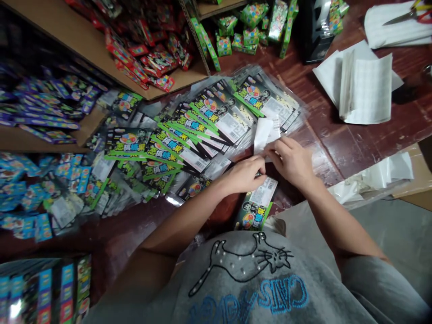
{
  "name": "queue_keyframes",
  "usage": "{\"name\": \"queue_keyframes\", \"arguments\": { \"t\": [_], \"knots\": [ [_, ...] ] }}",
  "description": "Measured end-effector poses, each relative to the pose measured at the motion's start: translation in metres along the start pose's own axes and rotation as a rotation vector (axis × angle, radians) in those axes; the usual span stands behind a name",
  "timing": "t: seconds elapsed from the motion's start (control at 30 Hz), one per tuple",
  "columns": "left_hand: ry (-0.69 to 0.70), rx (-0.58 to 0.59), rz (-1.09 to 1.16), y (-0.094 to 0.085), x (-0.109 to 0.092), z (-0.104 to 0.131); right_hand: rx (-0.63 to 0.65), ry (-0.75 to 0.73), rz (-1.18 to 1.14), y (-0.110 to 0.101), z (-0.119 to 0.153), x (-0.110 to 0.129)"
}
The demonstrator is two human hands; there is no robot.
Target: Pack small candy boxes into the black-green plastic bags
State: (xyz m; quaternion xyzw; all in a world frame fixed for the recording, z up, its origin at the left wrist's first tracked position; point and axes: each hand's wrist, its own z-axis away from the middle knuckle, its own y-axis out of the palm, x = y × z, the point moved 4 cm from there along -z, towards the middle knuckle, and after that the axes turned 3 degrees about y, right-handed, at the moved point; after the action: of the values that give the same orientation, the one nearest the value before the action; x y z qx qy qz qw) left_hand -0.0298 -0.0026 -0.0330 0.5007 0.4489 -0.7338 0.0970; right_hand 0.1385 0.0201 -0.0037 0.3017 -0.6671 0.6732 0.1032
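Note:
My right hand [292, 161] pinches the lower edge of a folded white label sheet [266, 131] standing over the table. Close against it, my left hand [245, 174] is closed, its fingertips curled down beside the sheet; what they grip is hidden. Directly below that hand a black and green printed candy packet [253, 209] with a white barcode label lies near my shirt. Ahead and to the left, a fanned pile of similar packets [205, 114] in clear plastic spreads across the table, many bearing white labels.
Cardboard boxes hold red packs [145, 54] and purple packs [50, 101]. Blue packs [23, 193] lie at left, small green boxes [249, 36] at the back. A black tape dispenser [315, 33], white label sheets [366, 90] and scissors [403, 17] are at right. Crumpled backing paper [374, 173] lies below.

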Motion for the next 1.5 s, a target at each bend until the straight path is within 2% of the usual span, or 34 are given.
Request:
{"name": "queue_keyframes", "arguments": {
  "t": [0.1,0.13,0.2,0.27,0.3,0.37,0.43,0.53,0.67,0.73,0.87,0.97,1.03,1.1,1.17,1.2,1.27,1.33,1.4,1.5],
  "knots": [
    [0.018,-0.054,0.043,-0.006,-0.006,0.011,0.051,-0.001,-0.475,-0.025,0.013,0.005],
    [0.036,-0.081,0.069,-0.010,-0.009,0.017,0.129,0.034,-0.614,-0.031,0.016,0.004],
    [0.051,-0.118,0.135,-0.015,-0.015,0.028,0.367,0.080,-0.806,-0.036,0.022,0.005],
    [0.031,-0.131,0.215,-0.018,-0.020,0.038,0.587,0.063,-0.885,-0.034,0.025,0.008],
    [0.015,-0.129,0.259,-0.017,-0.021,0.041,0.653,0.041,-0.897,-0.032,0.026,0.010],
    [-0.014,-0.126,0.353,-0.015,-0.023,0.046,0.727,-0.008,-0.886,-0.025,0.025,0.014],
    [-0.031,-0.127,0.433,-0.012,-0.024,0.048,0.740,-0.054,-0.836,-0.018,0.025,0.016],
    [-0.047,-0.149,0.470,-0.011,-0.025,0.053,0.650,-0.122,-0.693,-0.014,0.029,0.019],
    [-0.089,-0.179,0.519,-0.014,-0.028,0.063,0.357,-0.191,-0.410,-0.020,0.047,0.024],
    [-0.100,-0.192,0.565,-0.013,-0.031,0.068,0.260,-0.236,-0.330,-0.021,0.059,0.031],
    [-0.104,-0.239,0.543,-0.011,-0.032,0.077,0.218,-0.268,-0.288,-0.009,0.070,0.045],
    [-0.163,-0.319,0.453,-0.024,-0.025,0.096,0.226,-0.259,-0.349,-0.001,0.071,0.052],
    [-0.218,-0.501,0.384,-0.044,-0.017,0.122,0.123,-0.207,-0.481,0.000,0.073,0.051],
    [-0.247,-0.808,0.365,-0.066,-0.010,0.159,-0.027,-0.115,-0.647,0.004,0.079,0.045],
    [-0.225,-1.071,0.418,-0.071,-0.007,0.195,-0.076,-0.036,-0.805,0.018,0.088,0.044],
    [-0.207,-1.137,0.462,-0.065,-0.005,0.209,-0.048,-0.013,-0.869,0.029,0.092,0.047],
    [-0.202,-1.153,0.523,-0.041,-0.004,0.227,-0.008,0.030,-0.951,0.048,0.097,0.058],
    [-0.242,-1.083,0.523,-0.010,-0.004,0.237,-0.067,0.063,-0.970,0.059,0.097,0.071],
    [-0.286,-0.958,0.490,0.021,-0.005,0.242,-0.129,0.068,-0.947,0.062,0.093,0.082],
    [-0.283,-0.843,0.469,0.052,-0.008,0.247,-0.146,0.008,-0.885,0.059,0.082,0.092]
  ]
}}
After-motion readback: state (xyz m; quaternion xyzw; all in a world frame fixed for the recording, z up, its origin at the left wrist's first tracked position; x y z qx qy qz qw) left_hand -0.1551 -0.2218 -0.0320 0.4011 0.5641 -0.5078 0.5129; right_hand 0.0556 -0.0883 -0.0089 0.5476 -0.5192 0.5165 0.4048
